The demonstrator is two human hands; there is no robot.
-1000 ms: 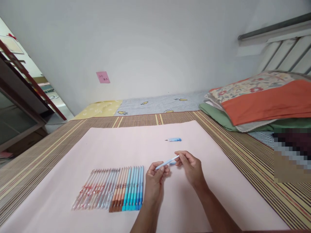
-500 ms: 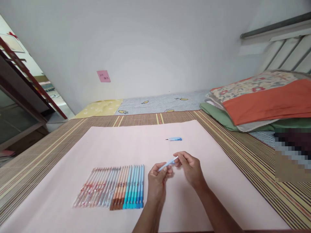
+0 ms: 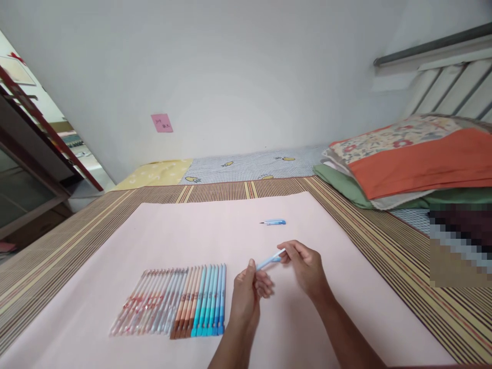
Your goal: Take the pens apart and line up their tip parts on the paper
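Above the pink sheet, a light-blue pen (image 3: pixel 268 261) slants up to the right between my two hands. My left hand (image 3: pixel 249 287) grips its lower end, thumb raised along it and the other fingers curled below. At the whitish upper end, my right hand (image 3: pixel 303 264) pinches it between thumb and fingertips, hiding the tip. Beyond the hands lies a short blue pen piece (image 3: pixel 274 222) with a thin dark point facing left. Left of my left hand, a row of several pens (image 3: pixel 184 300) runs from clear pinkish ones through brown to turquoise and blue.
The pink sheet (image 3: pixel 184 230) covers part of a striped mat (image 3: pixel 88 225). Folded orange and floral bedding (image 3: pixel 418 164) is piled at the right, near a white slatted rail (image 3: pixel 457 84). A white wall (image 3: pixel 246 77) with a pink note (image 3: pixel 162 123) stands behind.
My left thumb has lifted and shifted left along the pen, and the left fingers have opened slightly. My right hand keeps its pinch on the upper end. The view has shifted slightly.
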